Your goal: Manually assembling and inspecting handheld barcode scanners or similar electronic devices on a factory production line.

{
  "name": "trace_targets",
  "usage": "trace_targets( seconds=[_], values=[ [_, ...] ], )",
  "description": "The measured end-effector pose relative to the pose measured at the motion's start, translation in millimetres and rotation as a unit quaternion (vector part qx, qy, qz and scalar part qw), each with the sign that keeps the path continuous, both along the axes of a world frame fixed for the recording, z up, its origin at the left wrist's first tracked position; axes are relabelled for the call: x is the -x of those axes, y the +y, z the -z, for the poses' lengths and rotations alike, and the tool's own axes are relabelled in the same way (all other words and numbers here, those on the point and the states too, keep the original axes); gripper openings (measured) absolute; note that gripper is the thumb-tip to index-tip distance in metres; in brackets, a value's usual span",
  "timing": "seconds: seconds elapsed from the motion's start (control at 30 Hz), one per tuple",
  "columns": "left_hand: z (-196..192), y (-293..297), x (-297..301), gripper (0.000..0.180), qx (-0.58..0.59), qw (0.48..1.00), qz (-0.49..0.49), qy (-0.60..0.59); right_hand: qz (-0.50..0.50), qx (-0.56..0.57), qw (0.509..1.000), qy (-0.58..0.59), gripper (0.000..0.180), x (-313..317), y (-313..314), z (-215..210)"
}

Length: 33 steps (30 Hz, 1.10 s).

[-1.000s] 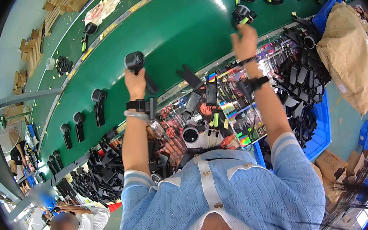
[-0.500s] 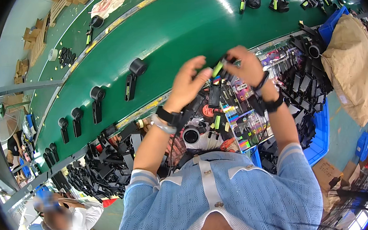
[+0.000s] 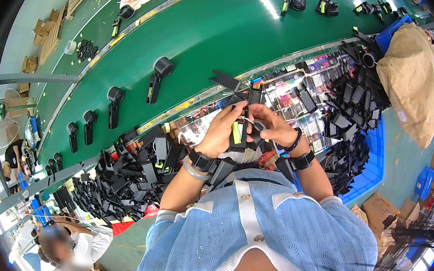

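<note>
Close in front of my body, both hands hold a black plastic device with a yellow-green strip (image 3: pixel 236 133). My left hand (image 3: pixel 219 135) closes round its left side, the thumb and fingers near its top. My right hand (image 3: pixel 275 125) pinches its right side, where a dark, rounded part shows between the fingers. The fingers hide much of the device. Just beyond the hands, a black flat piece (image 3: pixel 226 81) lies across the belt's near edge, and another black part (image 3: pixel 255 93) is beside it.
Several black round-headed devices with handles, one of them nearest (image 3: pixel 162 67), lie along the green conveyor belt (image 3: pixel 193 46). Black parts heap at left (image 3: pixel 122 184) and at right (image 3: pixel 347 104), above a blue crate (image 3: pixel 379 164). A brown sack (image 3: pixel 412 85) stands at far right.
Both hands have come down from the belt's edge toward my body, with the device between them. A black flat piece now shows on the belt's near edge.
</note>
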<state>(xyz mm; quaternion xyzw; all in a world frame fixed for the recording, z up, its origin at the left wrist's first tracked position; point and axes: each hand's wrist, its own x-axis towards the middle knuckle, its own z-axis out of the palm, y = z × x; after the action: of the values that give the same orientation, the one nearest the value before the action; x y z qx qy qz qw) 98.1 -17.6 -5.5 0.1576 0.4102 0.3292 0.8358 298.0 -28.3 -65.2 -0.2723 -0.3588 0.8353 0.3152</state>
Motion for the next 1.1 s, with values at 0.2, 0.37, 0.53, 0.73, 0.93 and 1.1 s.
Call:
trace_targets(
  seconds=[0.2,0.37,0.53,0.73,0.93,1.1],
  values=[
    [-8,-8,13,0.040,-0.105,0.994,-0.015,0.018,0.097,0.062,0.991,0.069,0.070,-2,-14,-19],
    [-5,-15,14,0.025,-0.238,0.955,0.055,0.167,0.172,-0.041,0.982,-0.062,0.054,-22,28,-53],
    [0,-23,15,0.020,-0.137,0.989,0.022,0.051,-0.002,-0.078,0.991,-0.113,0.065,-4,40,-46],
    [-7,-29,12,0.020,-0.154,0.988,0.012,0.025,-0.092,0.082,0.990,0.061,0.072,11,32,-2],
    [-2,-33,9,0.015,-0.194,0.978,0.051,0.062,0.023,0.034,0.992,0.122,0.062,20,39,6],
    [-4,-31,5,0.013,-0.143,0.980,0.071,0.117,0.055,-0.048,0.997,0.006,0.066,6,48,-20]
  ],
)
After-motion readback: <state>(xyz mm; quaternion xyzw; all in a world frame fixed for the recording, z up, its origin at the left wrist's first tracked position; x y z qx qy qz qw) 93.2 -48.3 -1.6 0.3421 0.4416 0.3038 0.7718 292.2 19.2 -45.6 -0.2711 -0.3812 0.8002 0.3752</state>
